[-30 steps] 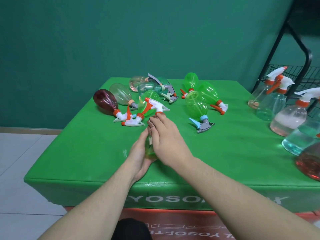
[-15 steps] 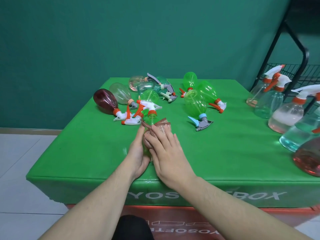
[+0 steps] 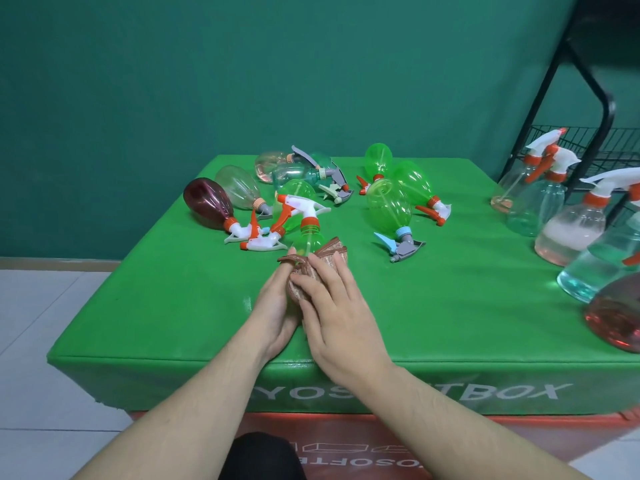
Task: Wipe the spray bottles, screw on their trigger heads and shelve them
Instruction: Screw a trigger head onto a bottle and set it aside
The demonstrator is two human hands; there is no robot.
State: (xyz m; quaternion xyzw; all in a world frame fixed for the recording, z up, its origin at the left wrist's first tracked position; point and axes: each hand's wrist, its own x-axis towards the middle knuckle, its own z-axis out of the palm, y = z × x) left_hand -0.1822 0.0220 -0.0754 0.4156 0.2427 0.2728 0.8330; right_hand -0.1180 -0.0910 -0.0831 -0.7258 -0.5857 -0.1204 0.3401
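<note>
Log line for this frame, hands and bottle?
step: wiping | left hand: holds green bottle | right hand: presses brown cloth on it | trigger head: on

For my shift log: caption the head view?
Both hands rub a brown cloth over a green bottle.

A green bottle [image 3: 309,243] lies on its side near the table's front, neck pointing away, its orange collar and white trigger head [image 3: 300,206] already on. A brown cloth [image 3: 317,271] is wrapped round its body. Behind it more bottles lie tumbled: a dark red one [image 3: 207,203], a clear one [image 3: 239,186], a pinkish one [image 3: 273,164] and a teal one [image 3: 301,174] with grey heads, and three green ones [image 3: 389,207] to the right, one with a blue collar. At the right edge, five or six bottles [image 3: 571,230] stand upright with white-and-orange heads, clear, pink-tinted, blue-tinted and red.
</note>
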